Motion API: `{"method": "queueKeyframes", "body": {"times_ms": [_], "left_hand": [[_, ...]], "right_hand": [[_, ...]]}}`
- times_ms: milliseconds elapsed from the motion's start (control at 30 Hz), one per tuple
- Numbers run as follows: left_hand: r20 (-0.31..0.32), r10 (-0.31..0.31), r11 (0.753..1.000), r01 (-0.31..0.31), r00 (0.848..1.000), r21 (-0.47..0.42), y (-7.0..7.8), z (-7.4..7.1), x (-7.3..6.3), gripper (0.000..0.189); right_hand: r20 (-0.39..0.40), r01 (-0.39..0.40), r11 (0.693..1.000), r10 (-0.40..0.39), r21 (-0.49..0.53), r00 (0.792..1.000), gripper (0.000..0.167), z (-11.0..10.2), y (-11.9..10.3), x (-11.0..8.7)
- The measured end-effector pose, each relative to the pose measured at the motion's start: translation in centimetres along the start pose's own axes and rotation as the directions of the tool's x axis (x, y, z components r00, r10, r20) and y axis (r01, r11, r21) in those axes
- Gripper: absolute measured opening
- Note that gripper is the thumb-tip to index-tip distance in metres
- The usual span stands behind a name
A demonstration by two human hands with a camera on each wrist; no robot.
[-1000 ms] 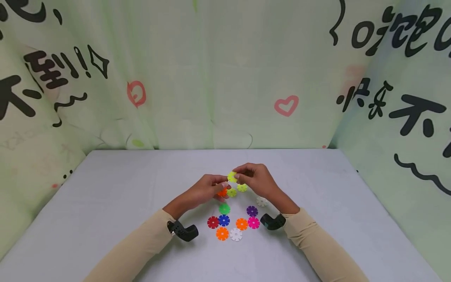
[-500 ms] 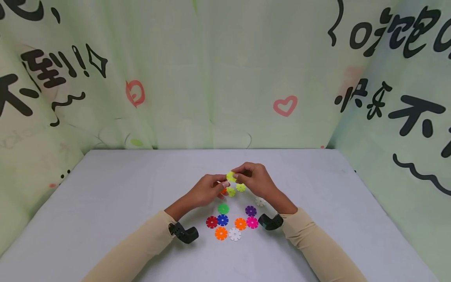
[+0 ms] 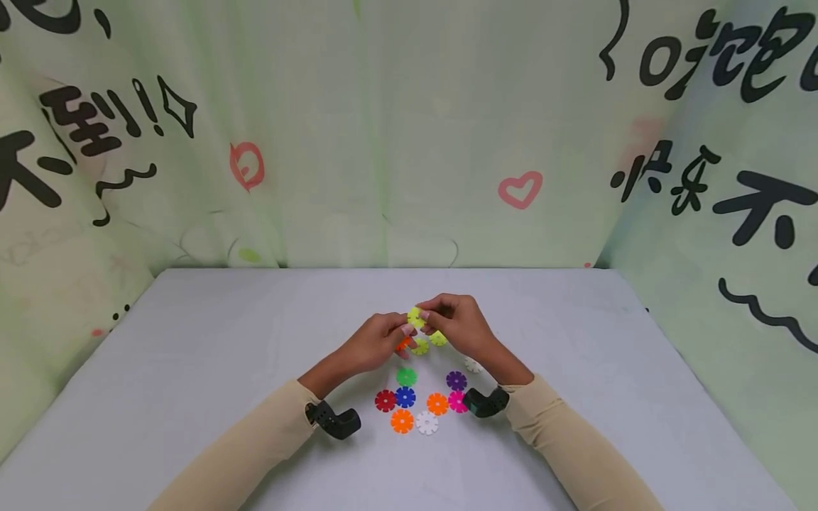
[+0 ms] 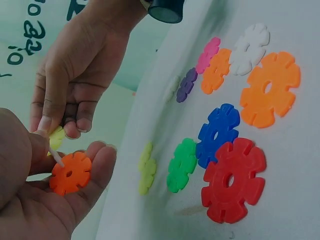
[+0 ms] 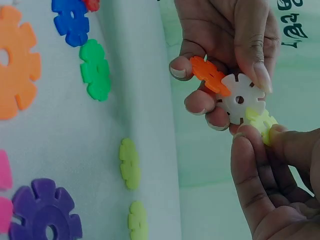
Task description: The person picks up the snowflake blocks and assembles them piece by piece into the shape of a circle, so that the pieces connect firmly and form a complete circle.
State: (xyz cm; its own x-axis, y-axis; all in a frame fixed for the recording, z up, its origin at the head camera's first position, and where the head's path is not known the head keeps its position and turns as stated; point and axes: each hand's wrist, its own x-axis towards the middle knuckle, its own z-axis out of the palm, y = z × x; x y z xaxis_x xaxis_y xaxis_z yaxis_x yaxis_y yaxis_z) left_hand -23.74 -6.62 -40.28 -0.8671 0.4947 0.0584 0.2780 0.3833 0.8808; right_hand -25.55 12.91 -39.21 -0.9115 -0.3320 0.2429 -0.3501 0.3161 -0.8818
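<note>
My left hand (image 3: 377,344) pinches a white notched plastic disc (image 5: 230,109) between thumb and fingers. An orange notched disc (image 5: 204,72) is joined to the white one at an angle; in the left wrist view its flat face lies over the left fingers. My right hand (image 3: 456,323) pinches a yellow-green disc (image 5: 260,121) by thumb and index finger, its edge right at a notch of the white disc. Both hands are raised over the far middle of the table, fingertips close together. In the head view the white disc is mostly hidden.
Loose discs lie nearer on the white table (image 3: 255,319): green (image 3: 406,372), blue (image 3: 405,392), red (image 3: 380,401), orange (image 3: 397,426), white (image 3: 423,428), pink (image 3: 455,397) and purple (image 3: 452,382). Two yellow-green discs, one here (image 4: 146,175), lie beneath the hands. Printed curtains surround the table.
Both hands stay almost in place with their discs. The right hand and its wrist camera have shifted slightly left, so that the camera now overlaps the pink disc in the head view.
</note>
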Motion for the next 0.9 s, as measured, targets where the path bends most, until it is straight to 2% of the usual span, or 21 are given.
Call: {"method": "queueKeyframes", "body": {"times_ms": [67,167,300,367,467,567,633,767,900], "left_hand": [[-0.006,0.013,1.000,-0.013,1.000,-0.006,0.1,0.1,0.0,0.030],[-0.022,0.033,0.999,-0.034,0.999,-0.012,0.2,0.2,0.1,0.031],[-0.044,0.035,0.999,-0.036,0.998,-0.030,0.2,0.4,0.3,0.030],[-0.052,0.027,0.999,-0.029,0.998,-0.033,0.3,0.5,0.5,0.029],[-0.062,0.015,0.999,-0.017,0.998,-0.032,0.2,0.5,0.7,0.028],[-0.051,0.014,0.999,-0.015,0.999,-0.036,-0.3,0.7,0.6,0.031],[-0.045,0.019,0.999,-0.021,0.999,-0.044,-0.6,0.7,0.6,0.033],[-0.046,-0.004,0.998,0.001,0.999,-0.071,-0.7,0.5,0.5,0.036],[-0.055,-0.047,0.992,0.040,0.997,-0.123,-0.4,0.3,0.6,0.043]], "right_hand": [[-0.004,-0.001,1.000,0.001,0.011,1.000,0.017,-0.1,-0.1,-0.1],[-0.016,0.010,1.000,-0.010,0.012,1.000,0.016,-0.1,-1.4,-0.6],[-0.047,0.019,1.000,-0.018,0.013,0.999,0.016,0.0,-3.2,-1.4],[-0.068,0.010,1.000,-0.008,0.022,0.998,0.016,0.0,-3.4,-1.5],[-0.091,-0.003,0.999,0.007,0.044,0.996,0.016,0.2,-2.4,-1.3],[-0.082,-0.004,0.999,0.007,0.044,0.997,0.017,0.3,-1.3,-1.1],[-0.072,0.019,0.999,-0.016,0.034,0.997,0.017,0.2,-1.2,-1.0],[-0.050,0.029,1.000,-0.029,0.008,0.998,0.018,0.0,-2.8,-1.2],[-0.046,-0.002,1.000,0.002,0.003,0.999,0.020,0.0,-1.2,-0.5]]}}
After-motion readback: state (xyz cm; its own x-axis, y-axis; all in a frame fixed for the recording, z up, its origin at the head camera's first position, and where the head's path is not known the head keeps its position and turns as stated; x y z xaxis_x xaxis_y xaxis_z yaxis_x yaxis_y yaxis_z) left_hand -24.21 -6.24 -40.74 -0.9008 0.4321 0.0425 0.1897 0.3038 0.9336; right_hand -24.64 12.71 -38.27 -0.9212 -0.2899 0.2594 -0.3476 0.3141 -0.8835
